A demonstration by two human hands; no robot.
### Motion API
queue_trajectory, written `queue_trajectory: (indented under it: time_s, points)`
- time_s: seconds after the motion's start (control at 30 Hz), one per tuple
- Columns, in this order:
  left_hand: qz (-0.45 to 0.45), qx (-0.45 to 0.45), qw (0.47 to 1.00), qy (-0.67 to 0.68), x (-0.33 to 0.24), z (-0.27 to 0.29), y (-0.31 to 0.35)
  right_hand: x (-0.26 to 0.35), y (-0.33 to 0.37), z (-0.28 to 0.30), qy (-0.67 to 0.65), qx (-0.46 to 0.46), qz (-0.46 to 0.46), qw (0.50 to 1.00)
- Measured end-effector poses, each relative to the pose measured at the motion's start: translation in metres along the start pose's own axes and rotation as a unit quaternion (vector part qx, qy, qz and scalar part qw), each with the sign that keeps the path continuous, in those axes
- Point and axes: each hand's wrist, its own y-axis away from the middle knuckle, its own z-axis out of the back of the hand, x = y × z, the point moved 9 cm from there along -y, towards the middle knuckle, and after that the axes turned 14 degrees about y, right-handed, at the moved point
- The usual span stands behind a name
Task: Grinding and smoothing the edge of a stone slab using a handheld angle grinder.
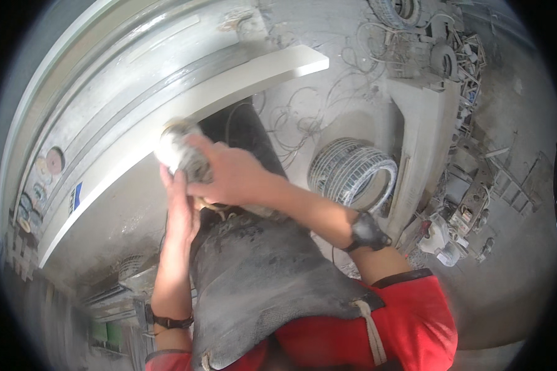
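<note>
Work looks to be under way: the hand-held power tool, its front end blurred, sits at the near edge of the long pale slab, about midway along it. How much of that edge is finished cannot be told; the slab looks evenly pale on both sides of the tool, with no clear line between treated and untreated stretches. What is left is equally hard to judge, though the tool's place partway along the edge suggests a pass in progress rather than one completed.

The tool's whitish front end points up and left, toward the slab, and its grey body slants back down and right into the grip. Its long axis seems to run along that slant, crossing the slab's; blur and fingers hide the exact tilt. The slab's own long axis runs from lower left to upper right, bowed by the lens.

The right hand is closed over the grey body. The left hand appears closed around the tool's near left side, though some of its fingers are out of sight.

Beyond the slab, a reddish round disc lies on the bench at the left. On the floor to the right, ribbed tyres lie near loose cables.
</note>
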Motion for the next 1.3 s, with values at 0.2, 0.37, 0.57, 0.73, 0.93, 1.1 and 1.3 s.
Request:
queue_trajectory:
  time_s: [0.2,0.37,0.57,0.73,0.93,1.1,1.3]
  points:
    - [0.061,0.025,0.997,-0.037,0.033,-0.042,-0.018,-0.041,0.005,0.015,-0.002,-0.016,-0.027,1.0]
    - [0.076,0.101,0.982,-0.141,0.107,-0.138,-0.054,-0.138,0.047,0.089,-0.076,-0.076,-0.122,0.987]
    - [0.113,0.148,0.969,-0.162,0.17,-0.255,-0.086,-0.236,0.092,0.159,-0.102,-0.161,-0.215,0.958]
    - [0.197,0.159,0.947,-0.2,0.164,-0.257,-0.082,-0.227,0.087,0.153,-0.237,-0.218,-0.139,0.936]
    - [0.127,0.091,0.98,-0.123,0.08,-0.129,-0.052,-0.112,0.034,0.08,-0.09,-0.111,-0.099,0.985]
    - [0.018,0.007,0.996,-0.088,0.014,-0.02,-0.023,-0.021,-0.008,0.015,-0.061,-0.031,-0.003,0.998]
    - [-0.027,-0.011,0.998,-0.062,0.019,-0.02,-0.018,-0.028,-0.008,0.004,-0.068,0.073,-0.011,0.995]
